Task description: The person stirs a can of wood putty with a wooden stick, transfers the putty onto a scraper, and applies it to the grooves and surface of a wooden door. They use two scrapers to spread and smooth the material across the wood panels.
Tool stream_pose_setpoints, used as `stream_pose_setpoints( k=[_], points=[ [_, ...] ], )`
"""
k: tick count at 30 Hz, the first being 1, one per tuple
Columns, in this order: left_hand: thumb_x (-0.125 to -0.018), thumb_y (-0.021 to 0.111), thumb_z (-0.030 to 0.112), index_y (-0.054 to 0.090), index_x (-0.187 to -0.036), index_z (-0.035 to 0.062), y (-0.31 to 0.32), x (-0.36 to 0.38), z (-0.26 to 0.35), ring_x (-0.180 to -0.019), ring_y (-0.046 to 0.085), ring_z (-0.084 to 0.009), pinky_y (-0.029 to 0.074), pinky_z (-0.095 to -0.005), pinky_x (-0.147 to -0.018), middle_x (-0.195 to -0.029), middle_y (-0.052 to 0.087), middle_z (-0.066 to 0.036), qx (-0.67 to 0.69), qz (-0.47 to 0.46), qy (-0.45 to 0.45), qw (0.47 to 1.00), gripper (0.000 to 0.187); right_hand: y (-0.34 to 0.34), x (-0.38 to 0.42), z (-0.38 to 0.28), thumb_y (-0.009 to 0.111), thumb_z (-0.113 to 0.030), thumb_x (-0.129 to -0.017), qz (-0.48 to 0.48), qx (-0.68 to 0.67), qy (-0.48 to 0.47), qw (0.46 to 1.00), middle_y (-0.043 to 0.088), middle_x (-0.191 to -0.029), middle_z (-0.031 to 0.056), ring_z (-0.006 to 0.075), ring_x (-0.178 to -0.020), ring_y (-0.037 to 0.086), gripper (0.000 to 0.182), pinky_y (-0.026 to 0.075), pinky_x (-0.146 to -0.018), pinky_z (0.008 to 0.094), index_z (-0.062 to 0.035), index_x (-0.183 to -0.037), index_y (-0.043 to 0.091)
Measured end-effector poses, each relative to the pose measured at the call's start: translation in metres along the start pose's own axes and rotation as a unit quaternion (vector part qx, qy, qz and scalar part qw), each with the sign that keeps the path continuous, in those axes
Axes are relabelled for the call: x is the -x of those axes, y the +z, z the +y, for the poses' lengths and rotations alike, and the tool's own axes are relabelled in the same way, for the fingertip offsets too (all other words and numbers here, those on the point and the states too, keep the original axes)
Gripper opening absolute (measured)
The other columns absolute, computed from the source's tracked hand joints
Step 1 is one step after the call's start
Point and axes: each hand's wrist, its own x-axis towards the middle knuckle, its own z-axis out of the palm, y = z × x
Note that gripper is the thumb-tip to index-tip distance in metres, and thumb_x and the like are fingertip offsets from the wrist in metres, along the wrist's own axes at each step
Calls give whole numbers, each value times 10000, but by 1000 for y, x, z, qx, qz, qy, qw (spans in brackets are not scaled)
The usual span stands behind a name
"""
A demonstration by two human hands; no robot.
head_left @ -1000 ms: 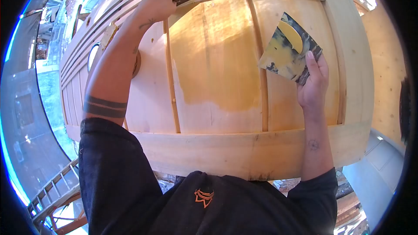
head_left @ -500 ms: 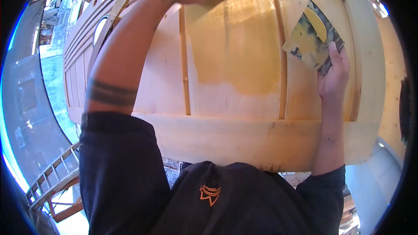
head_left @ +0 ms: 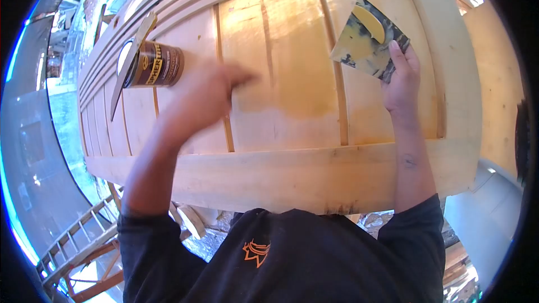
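My left hand point(head_left: 205, 98), blurred by motion, is closed on a small dark spreader point(head_left: 244, 76) over the middle of a pale wooden panel point(head_left: 269, 165). My right hand point(head_left: 403, 76) grips the lower corner of a square, smeared plate point(head_left: 365, 42), which carries a thick yellow strip of paste. The plate is held above the panel's right part. Between two upright grooves, a wet yellowish coat point(head_left: 306, 73) covers much of the panel section. Its lower edge is uneven.
A brown labelled can point(head_left: 160, 64) stands on the panel's left part, with a long stick point(head_left: 132, 56) across its open top. A ladder point(head_left: 76, 233) lies at the lower left. Slats run along the panel's far edge.
My left hand has come down and toward me from the panel's far edge, uncovering the can. My right hand and the plate appear slightly further left in the view.
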Motion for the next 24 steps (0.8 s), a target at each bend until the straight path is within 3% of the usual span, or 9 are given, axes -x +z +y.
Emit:
stream_pose_setpoints(
  k=[1, 4, 6, 9, 13, 15, 17, 21, 24],
  points=[
    [-720, 489, -128, 678, -1077, 55, -12, -31, -5, -952, 619, -350, 472, -400, -845, -985, 658, -200, 38, -3, -85, 996, 443, -1, 0, 1, 460, -108, -972, -1, -1, -4, 1000, 604, -1162, 124, 199, -1024, 620, 295, 524, -884, 342, 36, -1223, 514],
    [-720, 501, -36, 686, -1037, 56, -27, -123, -35, -843, 629, -363, 491, -409, -749, -906, 661, -216, -111, 36, 33, 993, 379, -2, 0, -2, 461, -110, -971, 8, 3, -19, 1000, 610, -1141, 126, 198, -1006, 626, 291, 532, -870, 337, 44, -1213, 514],
    [-710, 522, -69, 660, -1092, 18, -30, -162, -38, -873, 648, -280, 491, -357, -798, -966, 678, -201, -115, -1, -13, 993, 415, -1, -1, 0, 463, -116, -970, 16, 11, -20, 1000, 613, -1130, 124, 197, -993, 630, 292, 536, -858, 334, 45, -1207, 515],
    [-690, 567, 55, 695, -1047, 67, -31, -186, -50, -867, 654, -319, 506, -389, -763, -936, 686, -199, -117, -49, 23, 992, 379, -3, -4, 1, 471, -127, -966, 31, 26, -20, 999, 620, -1109, 119, 193, -973, 635, 293, 540, -837, 325, 43, -1198, 523],
    [-696, 504, -96, 666, -1100, 35, -14, -133, -14, -870, 657, -281, 497, -338, -804, -960, 685, -188, -33, -134, -4, 990, 454, 3, 2, -5, 483, -131, -958, 45, 25, -18, 999, 632, -1057, 100, 172, -944, 631, 268, 525, -819, 306, 33, -1157, 554],
    [-690, 498, -111, 678, -1081, 45, 5, -89, 5, -870, 659, -309, 505, -350, -795, -968, 684, -176, -44, -105, 21, 993, 458, 1, -1, -2, 472, -106, -955, 35, 1, -12, 999, 639, -1002, 77, 148, -915, 617, 225, 501, -814, 290, 29, -1094, 586],
    [-694, 520, -108, 687, -1055, 54, 28, -43, 25, -904, 650, -324, 504, -377, -802, -996, 674, -161, -45, -64, 1, 997, 430, -10, -4, 0, 487, -141, -961, 31, 20, -5, 999, 623, -1107, 103, 183, -992, 629, 307, 528, -856, 327, 38, -1206, 528],
    [-705, 557, -93, 683, -1036, 46, 41, 19, 78, -946, 624, -338, 489, -409, -822, -1046, 643, -155, 21, -116, -67, 991, 380, -13, -5, 1, 482, -130, -963, -6, -23, -4, 1000, 624, -1112, 102, 183, -995, 627, 294, 525, -871, 329, 41, -1197, 535],
    [-713, 522, -78, 670, -1045, 35, 36, 26, 75, -951, 611, -363, 485, -412, -831, -1024, 646, -170, 61, -144, -42, 987, 381, -10, -4, 6, 480, -120, -963, 9, -25, -11, 1000, 629, -1102, 101, 181, -982, 631, 278, 524, -870, 329, 43, -1178, 547]
  ],
)
